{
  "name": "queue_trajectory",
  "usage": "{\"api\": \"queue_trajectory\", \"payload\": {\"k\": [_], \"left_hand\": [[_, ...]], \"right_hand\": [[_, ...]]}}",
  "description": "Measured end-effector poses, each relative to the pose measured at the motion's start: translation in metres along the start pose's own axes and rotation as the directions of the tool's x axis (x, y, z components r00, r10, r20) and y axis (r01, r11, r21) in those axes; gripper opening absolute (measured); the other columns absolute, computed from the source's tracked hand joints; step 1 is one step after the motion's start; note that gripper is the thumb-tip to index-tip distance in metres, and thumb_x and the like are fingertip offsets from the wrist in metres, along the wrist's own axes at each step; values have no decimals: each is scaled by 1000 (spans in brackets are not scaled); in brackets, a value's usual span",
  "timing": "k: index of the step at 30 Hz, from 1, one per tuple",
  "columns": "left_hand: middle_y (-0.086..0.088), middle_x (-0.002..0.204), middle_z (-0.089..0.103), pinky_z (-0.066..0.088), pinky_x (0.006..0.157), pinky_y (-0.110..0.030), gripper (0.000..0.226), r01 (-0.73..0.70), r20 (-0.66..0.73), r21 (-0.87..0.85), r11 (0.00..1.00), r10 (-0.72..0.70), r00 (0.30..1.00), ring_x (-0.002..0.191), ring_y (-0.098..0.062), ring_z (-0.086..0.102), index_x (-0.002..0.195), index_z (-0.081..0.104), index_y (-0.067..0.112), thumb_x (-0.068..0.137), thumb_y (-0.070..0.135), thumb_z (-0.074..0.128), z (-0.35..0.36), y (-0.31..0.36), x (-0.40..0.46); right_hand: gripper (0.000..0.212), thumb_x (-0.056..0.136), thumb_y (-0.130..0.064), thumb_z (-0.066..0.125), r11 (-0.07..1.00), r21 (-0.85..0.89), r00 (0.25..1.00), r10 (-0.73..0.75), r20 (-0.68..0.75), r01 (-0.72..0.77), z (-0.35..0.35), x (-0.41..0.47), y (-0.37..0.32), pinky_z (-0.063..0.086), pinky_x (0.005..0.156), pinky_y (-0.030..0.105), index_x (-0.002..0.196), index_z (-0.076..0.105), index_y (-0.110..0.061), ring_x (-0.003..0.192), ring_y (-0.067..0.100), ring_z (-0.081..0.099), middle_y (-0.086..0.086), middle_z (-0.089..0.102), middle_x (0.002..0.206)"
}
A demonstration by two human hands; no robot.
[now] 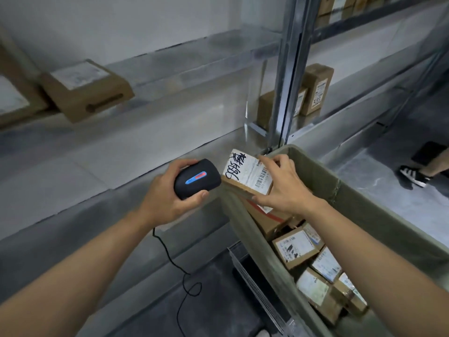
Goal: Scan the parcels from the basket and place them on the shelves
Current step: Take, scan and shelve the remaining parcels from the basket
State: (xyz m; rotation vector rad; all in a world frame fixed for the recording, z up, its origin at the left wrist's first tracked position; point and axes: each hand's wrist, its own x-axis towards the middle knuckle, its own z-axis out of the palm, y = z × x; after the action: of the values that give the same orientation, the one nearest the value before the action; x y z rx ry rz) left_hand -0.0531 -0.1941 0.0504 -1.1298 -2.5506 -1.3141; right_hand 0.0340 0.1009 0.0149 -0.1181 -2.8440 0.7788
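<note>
My left hand grips a black handheld scanner with a blue and red strip, its nose pointing right at a small cardboard parcel. My right hand holds that parcel by its far and near edges, above the rim of the olive-green basket. The parcel's white label carries a barcode and black handwriting, and faces up. Several more labelled parcels lie inside the basket. A metal shelf runs behind the scanner.
Two cardboard boxes sit on the shelf at the upper left. More boxes stand on the adjoining shelf past a steel upright. The scanner's black cord hangs down. Another person's foot stands on the floor at right.
</note>
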Motion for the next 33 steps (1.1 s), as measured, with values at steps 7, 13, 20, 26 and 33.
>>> {"api": "queue_trajectory", "payload": {"k": [7, 13, 20, 26, 33], "left_hand": [[31, 107, 65, 47, 77, -7, 69, 2, -57, 45, 999, 1, 998, 90, 7, 66, 132, 51, 37, 71, 52, 80, -45, -1, -25], [17, 113, 70, 58, 82, -36, 71, -67, -54, 167, 984, 77, 996, 91, -14, 72, 132, 45, 43, 70, 63, 73, -77, 1, -31], [11, 119, 70, 60, 79, -42, 71, -186, -7, 228, 956, 193, 981, 90, -21, 74, 134, 45, 37, 73, 61, 73, -99, 8, -31], [7, 113, 73, 61, 71, -40, 72, -270, 54, 329, 905, 268, 962, 83, -18, 74, 135, 43, 36, 74, 61, 71, -109, 14, -30], [8, 104, 74, 60, 67, -37, 71, -314, 129, 382, 869, 286, 949, 77, -16, 72, 135, 41, 39, 73, 63, 69, -122, 20, -31]], "right_hand": [[106, 70, -55, 83, 995, 3, 995, -100, 3, 100, 1, 13, -50, 28, 114, 36, 154, 23, -30, 129, 17, 26, -5, 26, 136], [108, 69, -47, 86, 978, -22, 978, -207, -3, 207, -10, 19, -81, 26, 113, 30, 156, 27, -22, 127, 17, 25, -1, 28, 135], [108, 69, -42, 86, 961, -39, 962, -273, 7, 273, -26, 22, -100, 26, 116, 30, 158, 26, -25, 128, 11, 23, -9, 27, 134], [107, 72, -40, 87, 954, -33, 955, -298, 17, 298, -32, 19, -108, 24, 112, 24, 157, 25, -28, 125, 6, 24, -9, 28, 135], [108, 71, -42, 87, 946, -46, 947, -321, 23, 322, -31, 16, -110, 27, 114, 28, 158, 24, -28, 129, 10, 26, -8, 29, 137]]}}
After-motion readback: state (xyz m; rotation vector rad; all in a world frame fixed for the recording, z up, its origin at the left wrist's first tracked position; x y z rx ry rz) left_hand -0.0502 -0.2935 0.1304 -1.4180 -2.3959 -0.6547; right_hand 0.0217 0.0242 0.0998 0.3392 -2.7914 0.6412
